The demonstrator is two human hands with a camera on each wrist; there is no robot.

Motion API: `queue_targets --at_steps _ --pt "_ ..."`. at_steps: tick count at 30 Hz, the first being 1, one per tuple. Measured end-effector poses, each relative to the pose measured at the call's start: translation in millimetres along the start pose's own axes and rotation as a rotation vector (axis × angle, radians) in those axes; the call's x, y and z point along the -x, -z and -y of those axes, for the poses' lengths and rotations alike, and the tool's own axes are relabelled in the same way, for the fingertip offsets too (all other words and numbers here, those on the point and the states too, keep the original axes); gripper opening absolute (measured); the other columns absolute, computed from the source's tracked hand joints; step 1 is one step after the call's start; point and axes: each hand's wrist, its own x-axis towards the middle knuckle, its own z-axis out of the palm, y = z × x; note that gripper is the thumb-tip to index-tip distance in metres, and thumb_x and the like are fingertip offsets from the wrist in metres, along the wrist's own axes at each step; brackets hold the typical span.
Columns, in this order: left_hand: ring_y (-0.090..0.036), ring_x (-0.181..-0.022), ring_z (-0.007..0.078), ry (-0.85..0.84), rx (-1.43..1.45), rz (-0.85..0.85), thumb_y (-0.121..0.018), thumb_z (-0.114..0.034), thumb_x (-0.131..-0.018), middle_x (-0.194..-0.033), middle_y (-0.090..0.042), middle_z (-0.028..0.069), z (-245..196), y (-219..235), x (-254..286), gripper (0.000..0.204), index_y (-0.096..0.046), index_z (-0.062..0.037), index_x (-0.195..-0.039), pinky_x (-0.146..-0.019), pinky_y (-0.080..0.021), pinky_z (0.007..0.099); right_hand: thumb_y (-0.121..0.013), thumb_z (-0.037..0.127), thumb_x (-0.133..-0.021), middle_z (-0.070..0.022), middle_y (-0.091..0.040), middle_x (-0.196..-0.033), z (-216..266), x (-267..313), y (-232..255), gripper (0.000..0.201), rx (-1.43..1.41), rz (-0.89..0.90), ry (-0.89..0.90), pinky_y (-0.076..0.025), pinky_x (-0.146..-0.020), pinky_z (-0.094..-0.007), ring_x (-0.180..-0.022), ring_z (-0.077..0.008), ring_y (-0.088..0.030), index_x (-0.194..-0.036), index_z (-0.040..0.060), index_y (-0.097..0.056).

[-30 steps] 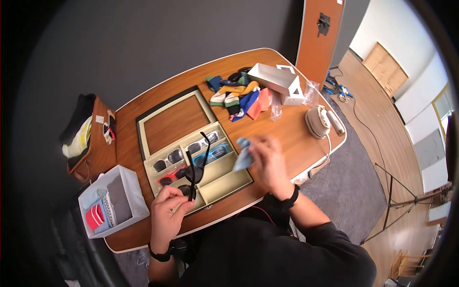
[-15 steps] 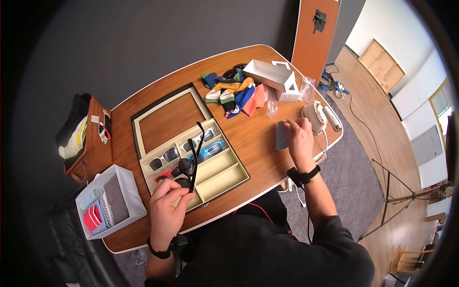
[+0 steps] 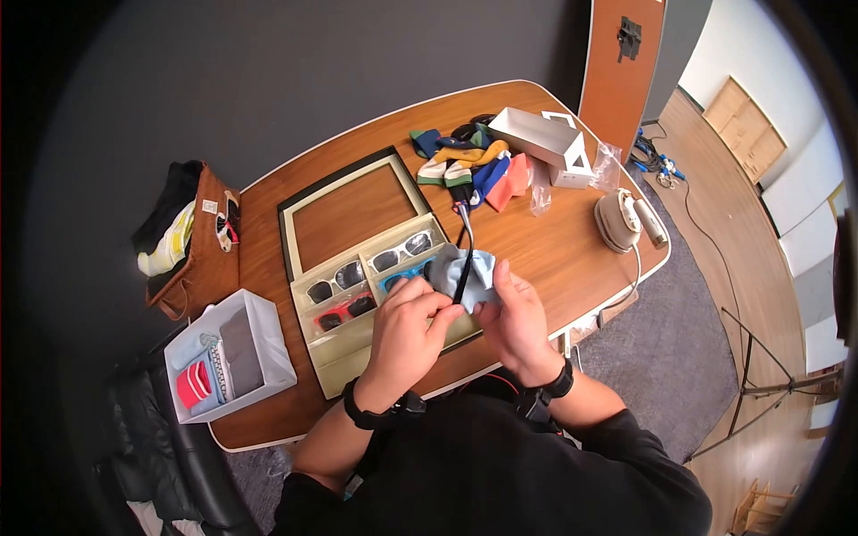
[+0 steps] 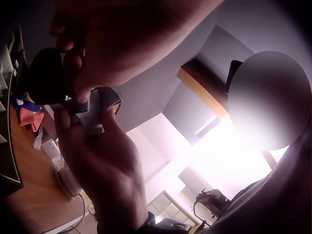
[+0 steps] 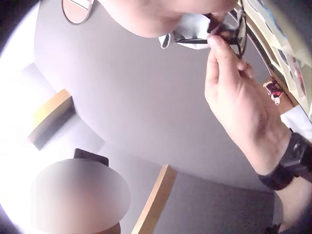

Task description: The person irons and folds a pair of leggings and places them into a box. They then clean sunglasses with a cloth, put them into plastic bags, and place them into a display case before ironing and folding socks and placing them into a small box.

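Black sunglasses (image 3: 463, 282) pinched in the left hand (image 3: 404, 336) now touch the cloth (image 3: 483, 269) the right hand (image 3: 519, 327) grips, earlier well apart.

A dark grey wall (image 3: 295, 89) stands behind a brown table (image 3: 563, 246) with a white edge, a black seat (image 3: 152, 438) beside it. Grey carpet (image 3: 666, 348) meets wooden floorboards (image 3: 715, 214) at the right. Bright light (image 4: 234, 156) floods the left wrist view
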Motion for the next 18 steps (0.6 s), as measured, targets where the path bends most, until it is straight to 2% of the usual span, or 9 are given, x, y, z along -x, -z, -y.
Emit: queue_targets --at_steps 1,2,5,6,8,10,12,13,18 --pt "-0.063 -0.080 0.0304 0.001 -0.002 -0.005 -0.084 -0.013 -0.087 -0.082 -0.062 0.0115 0 0 0 0.015 -0.077 0.0010 -0.089 -0.074 -0.049 0.0404 -0.052 0.043 -0.115 -0.0054 -0.076 -0.124 -4 0 -1 0.049 -0.070 0.070 0.026 -0.052 -0.103 -0.0335 -0.117 -0.0185 -0.069 -0.132 0.0000 -0.069" --pt "-0.063 -0.081 0.0302 -0.003 -0.011 -0.033 -0.084 -0.012 -0.087 -0.082 -0.062 0.0112 0 0 0 0.015 -0.077 0.0011 -0.089 -0.073 -0.048 0.0405 -0.052 0.043 -0.115 -0.0054 -0.076 -0.124 -6 2 -2 0.049 -0.069 0.074 0.024 -0.052 -0.103 -0.0335 -0.117 -0.0185 -0.069 -0.132 0.0000 -0.069" --pt "-0.062 -0.082 0.0299 -0.011 -0.033 -0.076 -0.083 -0.012 -0.087 -0.081 -0.062 0.0106 0 5 1 0.014 -0.077 0.0011 -0.088 -0.074 -0.048 0.0405 -0.050 0.014 -0.111 -0.0133 -0.066 -0.145 -4 13 -16 0.040 -0.346 0.172 0.025 -0.043 -0.116 -0.0386 -0.133 -0.0249 -0.062 -0.145 -0.0044 -0.059" --pt "-0.062 -0.083 0.0297 -0.019 -0.045 -0.088 -0.083 -0.011 -0.087 -0.082 -0.062 0.0103 0 8 1 0.014 -0.077 0.0012 -0.088 -0.075 -0.048 0.0403 -0.050 0.014 -0.111 -0.0133 -0.066 -0.145 -4 12 -13 0.040 -0.347 0.177 0.022 -0.043 -0.116 -0.0386 -0.133 -0.0249 -0.062 -0.145 -0.0044 -0.059" --pt "-0.062 -0.083 0.0294 0.001 -0.019 -0.079 -0.083 -0.011 -0.087 -0.082 -0.062 0.0101 1 14 3 0.014 -0.076 0.0012 -0.088 -0.075 -0.048 0.0403 -0.051 0.007 -0.106 -0.0162 -0.067 -0.143 -7 11 -4 0.041 -0.191 0.201 -0.002 -0.045 -0.114 -0.0385 -0.130 -0.0235 -0.062 -0.144 -0.0065 -0.059" --pt "-0.062 -0.084 0.0292 0.018 0.010 -0.068 -0.082 -0.010 -0.087 -0.082 -0.063 0.0099 2 18 3 0.013 -0.076 0.0012 -0.087 -0.076 -0.048 0.0403 -0.056 -0.003 -0.100 -0.0147 -0.072 -0.132 -15 7 6 0.039 -0.167 0.172 -0.019 -0.050 -0.104 -0.0343 -0.117 -0.0191 -0.067 -0.138 -0.0054 -0.064" --pt "-0.062 -0.085 0.0300 -0.008 0.014 0.011 -0.080 -0.007 -0.086 -0.083 -0.063 0.0107 0 20 6 0.010 -0.075 0.0018 -0.086 -0.077 -0.048 0.0407 -0.061 -0.011 -0.095 -0.0047 -0.076 -0.111 -23 3 7 0.034 0.181 0.082 0.161 -0.054 -0.090 -0.0262 -0.099 -0.0092 -0.069 -0.126 -0.0020 -0.071" --pt "-0.062 -0.085 0.0300 -0.011 0.014 0.013 -0.080 -0.007 -0.086 -0.083 -0.063 0.0107 0 18 6 0.010 -0.075 0.0018 -0.086 -0.077 -0.048 0.0407 -0.071 -0.010 -0.092 -0.0006 -0.077 -0.103 -21 3 -2 0.030 0.166 0.017 0.187 -0.054 -0.083 -0.0243 -0.090 -0.0066 -0.069 -0.120 -0.0002 -0.073" --pt "-0.058 -0.085 0.0331 -0.115 -0.105 0.037 -0.078 -0.003 -0.081 -0.084 -0.060 0.0127 -2 14 11 0.009 -0.072 0.0026 -0.085 -0.077 -0.048 0.0434 -0.076 -0.005 -0.092 -0.0009 -0.078 -0.100 -29 6 -11 0.017 0.255 -0.042 0.149 -0.054 -0.083 -0.0247 -0.091 -0.0073 -0.069 -0.108 -0.0004 -0.078"
